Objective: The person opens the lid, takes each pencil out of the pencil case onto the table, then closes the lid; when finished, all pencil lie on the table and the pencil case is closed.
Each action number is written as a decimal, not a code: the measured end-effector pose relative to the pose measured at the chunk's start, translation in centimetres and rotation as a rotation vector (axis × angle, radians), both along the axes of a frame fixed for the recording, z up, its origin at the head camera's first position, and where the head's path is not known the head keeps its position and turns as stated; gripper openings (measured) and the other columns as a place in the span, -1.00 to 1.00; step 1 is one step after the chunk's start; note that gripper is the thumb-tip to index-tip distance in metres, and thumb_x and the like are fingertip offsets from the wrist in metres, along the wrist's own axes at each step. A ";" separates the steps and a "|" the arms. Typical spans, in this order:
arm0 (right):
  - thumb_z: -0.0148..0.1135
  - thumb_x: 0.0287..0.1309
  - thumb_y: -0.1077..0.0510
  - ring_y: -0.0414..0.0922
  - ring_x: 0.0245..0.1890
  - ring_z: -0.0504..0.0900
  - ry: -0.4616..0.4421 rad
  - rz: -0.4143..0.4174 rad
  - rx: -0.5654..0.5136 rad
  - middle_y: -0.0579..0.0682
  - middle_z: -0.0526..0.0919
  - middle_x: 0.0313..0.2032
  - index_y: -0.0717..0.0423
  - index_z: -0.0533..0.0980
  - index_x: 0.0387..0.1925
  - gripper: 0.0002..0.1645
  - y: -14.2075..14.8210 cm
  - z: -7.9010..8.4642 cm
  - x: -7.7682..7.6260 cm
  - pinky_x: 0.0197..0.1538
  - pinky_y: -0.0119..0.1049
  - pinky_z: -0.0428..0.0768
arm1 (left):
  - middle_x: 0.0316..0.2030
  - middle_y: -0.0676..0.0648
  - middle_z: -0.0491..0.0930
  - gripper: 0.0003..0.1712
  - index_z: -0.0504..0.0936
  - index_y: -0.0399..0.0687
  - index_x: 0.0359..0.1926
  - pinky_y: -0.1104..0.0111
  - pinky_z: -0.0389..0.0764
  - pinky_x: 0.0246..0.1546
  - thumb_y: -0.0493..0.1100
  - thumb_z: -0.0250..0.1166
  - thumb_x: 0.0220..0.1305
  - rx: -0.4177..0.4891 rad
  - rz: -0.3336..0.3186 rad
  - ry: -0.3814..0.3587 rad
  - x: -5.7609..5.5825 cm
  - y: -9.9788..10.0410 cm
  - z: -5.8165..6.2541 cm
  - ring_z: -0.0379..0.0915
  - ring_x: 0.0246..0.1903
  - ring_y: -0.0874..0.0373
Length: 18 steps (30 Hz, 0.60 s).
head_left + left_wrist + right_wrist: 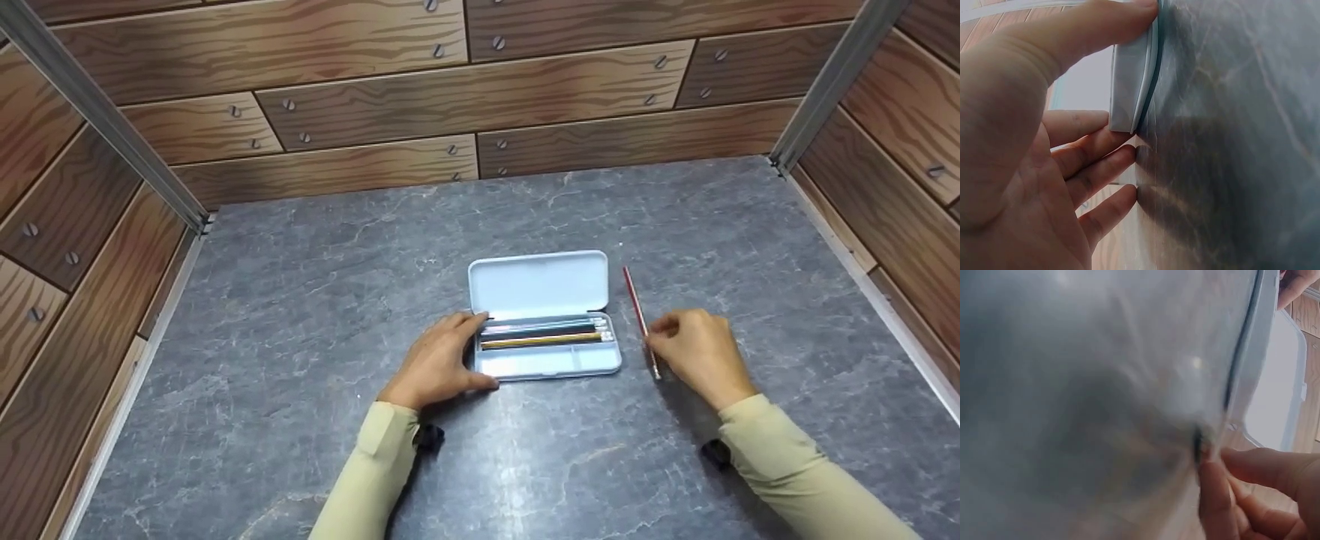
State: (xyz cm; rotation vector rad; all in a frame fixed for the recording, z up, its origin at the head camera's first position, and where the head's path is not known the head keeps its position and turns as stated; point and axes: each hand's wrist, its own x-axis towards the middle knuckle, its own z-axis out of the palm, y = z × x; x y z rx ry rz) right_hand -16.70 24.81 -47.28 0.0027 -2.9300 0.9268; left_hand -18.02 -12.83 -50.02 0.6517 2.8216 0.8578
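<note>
A pale blue pencil case (545,364) lies on the table with its lid (538,285) raised behind it. Several pencils (547,341) lie lengthwise in its back compartment, some with white eraser ends at the right. My left hand (439,360) holds the case's left end, thumb at the front edge and index finger near the hinge side; in the left wrist view the other fingertips (1129,194) touch the table. Right of the case, my right hand (697,349) pinches a red pencil (634,300) between thumb and fingers. That pencil slants, its far end toward the back wall.
The grey marbled table (337,262) stretches around the case on all sides. Wood-patterned panels (375,112) wall it in at the back, left and right, with metal posts (832,90) at the back corners. A dark wrist camera (429,438) sits under the left sleeve.
</note>
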 end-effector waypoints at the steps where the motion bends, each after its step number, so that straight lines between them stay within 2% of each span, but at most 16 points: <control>1: 0.51 0.24 0.22 0.22 -0.23 0.85 0.041 0.016 -0.009 0.25 0.90 -0.22 0.29 0.84 -0.14 -0.77 -0.1 0.4 -0.2 -0.05 0.17 0.78 | 0.50 -0.21 0.56 0.23 0.42 -0.09 0.68 -0.13 0.45 0.62 0.13 0.78 0.06 -0.001 0.003 -0.003 0.0 0.0 0.0 0.46 0.53 -0.20; 2: 0.51 0.26 0.24 0.25 -0.16 0.86 0.086 0.036 -0.022 0.27 0.90 -0.17 0.29 0.84 -0.11 -0.78 -0.3 0.8 -0.5 0.02 0.21 0.77 | 0.50 -0.21 0.56 0.23 0.42 -0.08 0.68 -0.13 0.45 0.62 0.14 0.78 0.06 -0.002 0.006 -0.005 0.0 0.0 0.0 0.46 0.54 -0.20; 3: 0.52 0.28 0.25 0.25 -0.12 0.87 0.126 0.061 -0.046 0.26 0.91 -0.13 0.27 0.84 -0.08 -0.78 -0.5 1.2 -0.7 0.07 0.16 0.78 | 0.51 -0.21 0.56 0.23 0.42 -0.08 0.68 -0.13 0.45 0.62 0.14 0.78 0.06 -0.003 0.007 -0.005 0.0 0.0 0.0 0.45 0.54 -0.20; 4: 0.54 0.29 0.27 0.23 -0.09 0.87 0.154 0.091 -0.084 0.24 0.91 -0.11 0.25 0.84 -0.06 -0.79 -0.8 1.6 -1.1 0.09 0.03 0.80 | 0.50 -0.21 0.56 0.24 0.41 -0.08 0.69 -0.13 0.44 0.63 0.14 0.78 0.06 -0.005 0.008 -0.006 0.0 0.0 0.0 0.45 0.54 -0.20; 7: 0.57 0.31 0.30 -0.12 -0.07 0.86 0.195 0.196 -0.238 0.18 0.90 -0.04 0.21 0.84 -0.01 -0.76 -1.7 2.4 -2.2 0.10 -0.41 0.77 | 0.49 -0.20 0.57 0.24 0.41 -0.08 0.69 -0.11 0.45 0.62 0.15 0.78 0.06 -0.009 0.010 -0.003 0.0 -0.1 -0.1 0.46 0.53 -0.20; 9: 0.56 0.32 0.33 -0.30 -0.06 0.82 0.170 0.274 -0.373 0.19 0.88 0.00 0.23 0.82 0.04 -0.73 -2.5 2.4 -3.0 0.10 -0.60 0.71 | 0.48 -0.20 0.57 0.25 0.41 -0.09 0.69 -0.10 0.46 0.62 0.14 0.78 0.05 -0.007 0.008 -0.004 -0.1 -0.1 -0.1 0.47 0.52 -0.20; 11: 0.53 0.33 0.37 -0.39 -0.04 0.80 0.117 0.346 -0.486 0.26 0.86 0.05 0.30 0.79 0.08 -0.69 -3.3 2.0 -3.6 0.12 -0.59 0.74 | 0.47 -0.20 0.58 0.25 0.41 -0.10 0.69 -0.10 0.47 0.61 0.14 0.78 0.05 -0.008 0.005 -0.003 -0.1 0.0 -0.1 0.48 0.51 -0.19; 14: 0.50 0.33 0.41 -0.17 0.01 0.86 0.038 0.431 -0.535 0.33 0.83 0.07 0.36 0.76 0.12 -0.66 -4.2 1.0 -4.3 0.13 -0.50 0.78 | 0.46 -0.21 0.59 0.24 0.42 -0.11 0.68 -0.10 0.49 0.59 0.13 0.78 0.05 -0.009 -0.005 0.002 -0.1 0.0 -0.1 0.49 0.49 -0.19; 18: 0.50 0.36 0.37 0.05 0.06 0.86 -0.035 0.472 -0.426 0.25 0.84 0.09 0.29 0.77 0.13 -0.67 -5.0 -0.2 -5.0 0.11 -0.47 0.79 | 0.46 -0.21 0.58 0.24 0.41 -0.09 0.69 -0.11 0.49 0.59 0.13 0.78 0.06 -0.013 -0.001 -0.001 -0.1 -0.1 -0.1 0.49 0.50 -0.20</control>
